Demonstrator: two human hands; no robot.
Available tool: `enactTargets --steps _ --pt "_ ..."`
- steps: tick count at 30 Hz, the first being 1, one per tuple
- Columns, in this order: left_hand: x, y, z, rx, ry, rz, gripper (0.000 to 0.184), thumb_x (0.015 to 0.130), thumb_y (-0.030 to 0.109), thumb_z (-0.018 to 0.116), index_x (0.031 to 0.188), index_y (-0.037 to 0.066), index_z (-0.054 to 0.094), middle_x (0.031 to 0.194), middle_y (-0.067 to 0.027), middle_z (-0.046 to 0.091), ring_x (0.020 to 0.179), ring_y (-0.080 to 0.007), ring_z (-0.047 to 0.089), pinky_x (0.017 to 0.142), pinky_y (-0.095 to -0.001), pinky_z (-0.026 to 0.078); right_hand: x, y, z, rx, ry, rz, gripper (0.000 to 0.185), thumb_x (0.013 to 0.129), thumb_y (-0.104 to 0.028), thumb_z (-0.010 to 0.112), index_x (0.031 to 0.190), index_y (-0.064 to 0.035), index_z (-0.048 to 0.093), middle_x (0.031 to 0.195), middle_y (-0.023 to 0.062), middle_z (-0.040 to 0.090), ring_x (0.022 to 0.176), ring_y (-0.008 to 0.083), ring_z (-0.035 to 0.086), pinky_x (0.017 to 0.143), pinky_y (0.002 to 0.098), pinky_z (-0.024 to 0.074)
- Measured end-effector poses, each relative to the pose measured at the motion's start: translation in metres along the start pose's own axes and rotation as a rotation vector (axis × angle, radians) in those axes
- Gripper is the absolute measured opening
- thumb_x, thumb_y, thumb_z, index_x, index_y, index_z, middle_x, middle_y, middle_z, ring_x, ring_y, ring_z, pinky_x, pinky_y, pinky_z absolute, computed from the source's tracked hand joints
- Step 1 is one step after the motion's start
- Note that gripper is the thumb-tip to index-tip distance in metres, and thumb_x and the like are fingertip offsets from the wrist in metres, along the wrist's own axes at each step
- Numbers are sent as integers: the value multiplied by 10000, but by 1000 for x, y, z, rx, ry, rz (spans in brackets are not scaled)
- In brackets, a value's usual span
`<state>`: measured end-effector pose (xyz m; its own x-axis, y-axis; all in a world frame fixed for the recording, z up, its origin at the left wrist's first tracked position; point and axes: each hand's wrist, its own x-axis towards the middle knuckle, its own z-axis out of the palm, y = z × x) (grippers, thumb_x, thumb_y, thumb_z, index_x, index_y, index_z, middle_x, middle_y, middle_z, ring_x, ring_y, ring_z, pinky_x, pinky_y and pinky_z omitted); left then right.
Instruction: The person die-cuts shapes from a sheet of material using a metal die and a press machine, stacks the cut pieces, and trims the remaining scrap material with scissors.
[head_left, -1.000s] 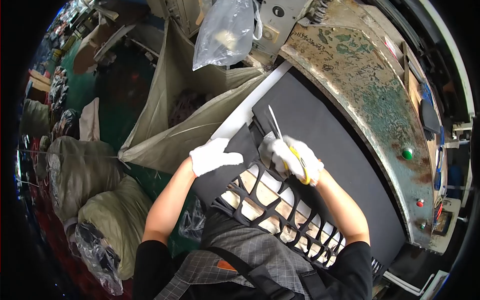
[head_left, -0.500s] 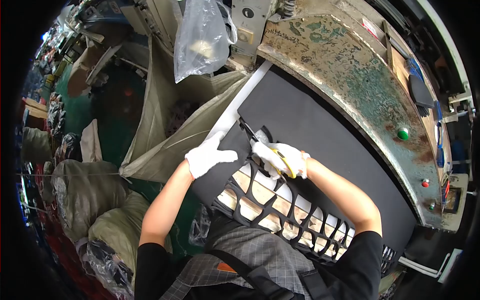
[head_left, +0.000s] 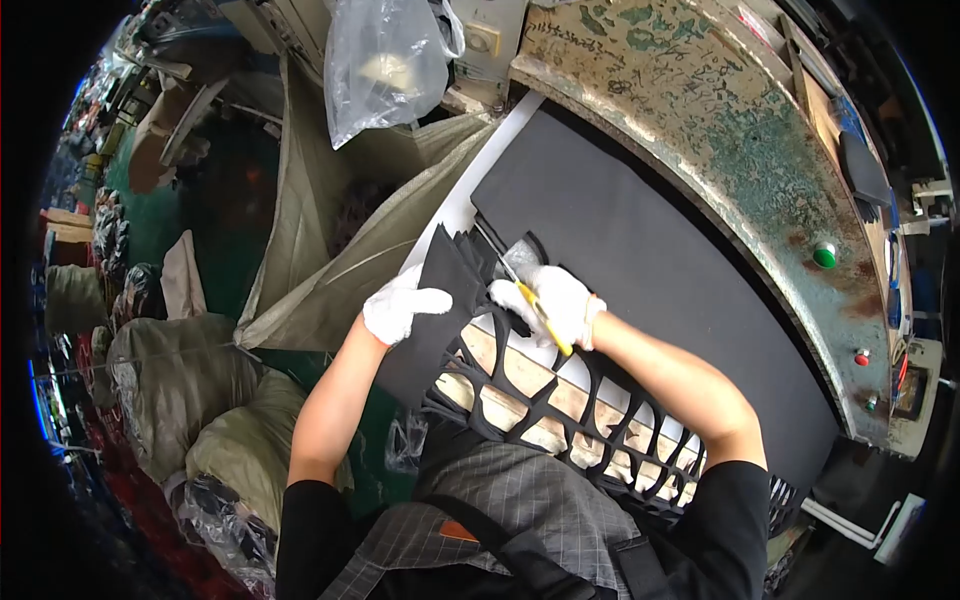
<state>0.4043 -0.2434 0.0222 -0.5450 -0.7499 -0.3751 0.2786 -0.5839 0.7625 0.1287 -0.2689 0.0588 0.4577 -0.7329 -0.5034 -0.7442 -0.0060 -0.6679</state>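
The black sheet (head_left: 660, 250) looks light and supple, probably a thin foam or coated fabric: it should bend easily and sag if lifted by one corner alone. Its face seems matt, so a gloved hand would likely get a fair grip. The openwork lattice (head_left: 568, 430) along the near side is another matter — its narrow strips would probably stretch or tear under a sharp pull. The broad, uncut flap (head_left: 455, 270) at the left looks like the safer place to take hold, with the fingers spread under it.

The sheet lies on the counter (head_left: 460, 205), whose pale edge shows along its left end. Its solid part spreads beyond and to the right of the hands; the lattice runs nearer the person's body, passing below the right forearm. The flap rises between the two hands, beside the left one.

The left hand (head_left: 405, 305), in a white glove, appears to pinch the flap's outer edge, thumb over the front; its other fingers are mostly hidden. The right hand (head_left: 562, 302), also gloved, is closed around yellow-handled scissors (head_left: 545, 325), the blades pointing up and left next to the flap — whether they touch the material cannot be told.
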Motion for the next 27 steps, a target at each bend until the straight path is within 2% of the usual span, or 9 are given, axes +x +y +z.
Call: enactTargets --steps 2,4,5,8,14,20,22,23,27 --pt "2 -5 -1 -26 49 -15 374 846 78 666 1202 -34 682 1129 -85 713 1029 -174 676 913 -300 538 0 24 24 -127 338 -319 395 1016 -399 676 911 -17 680 595 139 608 496 227 617 477 403 497" --pt "4 -16 -8 25 47 12 400 836 71 668 1222 -34 667 1140 -98 711 1037 -187 682 916 -307 545 3 28 21 -173 275 -277 326 1028 -360 664 953 -43 684 592 101 614 492 218 609 477 387 504" --pt "8 -26 -16 233 47 172 400 834 71 662 1219 -37 665 1134 -106 714 1032 -191 685 910 -310 550 6 20 16 515 86 60 337 1040 -379 636 981 -50 682 581 80 606 485 225 601 474 383 503" --pt "6 -21 -5 217 56 215 388 828 73 650 1197 -45 669 1107 -116 723 1017 -201 691 895 -317 560 30 47 3 780 -361 -7 382 1014 -432 621 935 -62 680 623 56 609 515 193 585 487 359 484" --pt "11 -26 -9 37 75 120 394 824 104 641 1189 -39 682 1029 -98 735 951 -196 697 881 -308 560 13 32 31 -160 289 -218 305 1035 -362 623 950 -78 692 741 61 706 600 240 670 532 377 450" --pt "6 -16 6 16 91 117 445 815 115 663 1235 -31 673 1079 -69 721 999 -170 667 917 -297 532 51 35 -4 838 -442 30 255 972 -310 617 819 -121 694 615 92 615 529 196 660 427 378 514" --pt "0 -15 3 -10 70 83 460 810 115 671 1247 -31 670 1093 -63 719 1025 -169 661 937 -300 524 20 -9 -1 438 -89 146 291 987 -327 586 856 -90 691 635 139 632 480 269 638 443 407 495" --pt "-8 -20 -10 185 20 144 459 815 112 672 1250 -31 663 1127 -74 714 1058 -182 659 957 -311 519 40 34 44 -70 297 -317 297 1002 -324 565 928 -62 685 665 183 649 518 348 652 498 453 496" --pt "-74 -25 -25 26 21 56 685 740 101 769 1371 -15 527 1104 -108 681 1089 -255 657 994 -384 517 -57 2 37 9 420 -234 487 950 -562 641 969 -80 708 747 197 690 700 395 706 653 461 551"
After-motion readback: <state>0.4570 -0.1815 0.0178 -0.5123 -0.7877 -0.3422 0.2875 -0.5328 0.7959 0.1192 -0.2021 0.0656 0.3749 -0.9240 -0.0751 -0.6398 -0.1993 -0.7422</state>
